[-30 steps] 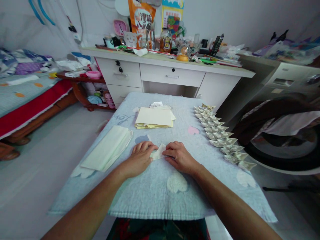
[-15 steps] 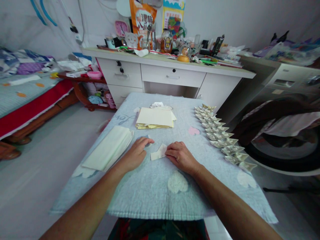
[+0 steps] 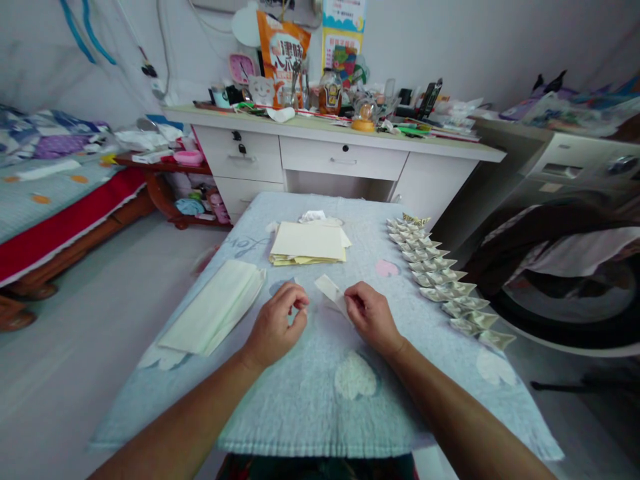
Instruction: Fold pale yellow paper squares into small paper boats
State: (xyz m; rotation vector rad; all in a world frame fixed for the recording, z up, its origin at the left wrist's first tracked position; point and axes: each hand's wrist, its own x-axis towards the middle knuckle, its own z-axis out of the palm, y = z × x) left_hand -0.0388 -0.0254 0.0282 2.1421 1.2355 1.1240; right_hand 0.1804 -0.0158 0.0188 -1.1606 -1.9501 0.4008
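Note:
Between the thumb and fingers of my right hand (image 3: 370, 315) is a small strip of folded white paper (image 3: 330, 289), lifted at a slant over the cloth. My left hand (image 3: 280, 319) hovers to the left of it, fingers curled, with a gap between thumb and fingertips and nothing seen in them. Just beyond the hands lies a stack of cream paper (image 3: 309, 241). A bundle of long pale paper sheets (image 3: 213, 307) rests left of my left hand. On the right stands a double row of folded paper pieces with pointed tips (image 3: 435, 277).
A light blue patterned cloth (image 3: 295, 413) covers the table. Behind it stands a white desk (image 3: 345, 163) crowded with jars, a clock and a snack bag. A washing machine (image 3: 565, 173) is at the right, a bed (image 3: 65, 193) at the left.
My right hand has raised and turned the folded paper, which lay flatter before. My left hand has drawn its outstretched fingers into a curl, and the view has tilted slightly up.

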